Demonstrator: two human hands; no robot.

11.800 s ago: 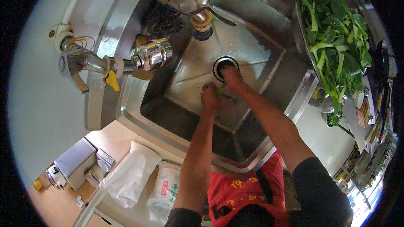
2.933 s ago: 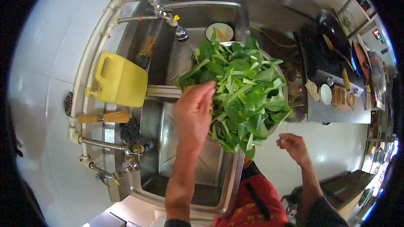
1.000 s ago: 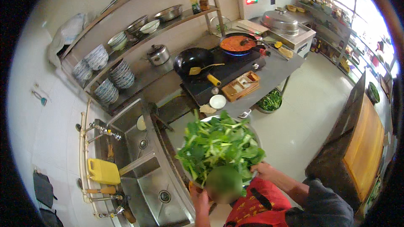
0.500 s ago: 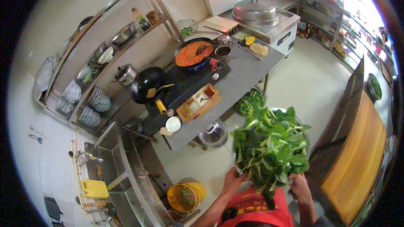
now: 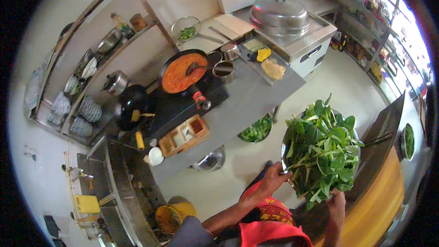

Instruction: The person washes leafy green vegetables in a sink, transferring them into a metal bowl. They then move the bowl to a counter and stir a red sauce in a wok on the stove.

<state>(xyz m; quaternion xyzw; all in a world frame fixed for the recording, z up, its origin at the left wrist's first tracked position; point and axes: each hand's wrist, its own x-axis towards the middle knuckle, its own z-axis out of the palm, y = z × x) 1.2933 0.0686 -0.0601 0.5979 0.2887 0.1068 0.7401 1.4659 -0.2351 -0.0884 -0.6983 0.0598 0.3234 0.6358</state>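
Leafy greens (image 5: 323,148), heaped in a metal basin (image 5: 284,155), lie just beyond the fingers; left hand (image 5: 273,179) clasps the near-left rim; right hand (image 5: 337,200), the near edge (fingertips partly hidden).

There are two bare hands (image 5: 275,177); three bowls of leafy greens (image 5: 284,162), one of them held; two woks (image 5: 130,103) at left; one domed lid (image 5: 279,14) and one wire strainer (image 5: 190,20), both far; one yellow jerrycan (image 5: 87,204) and one yellow bucket (image 5: 185,209), both left.
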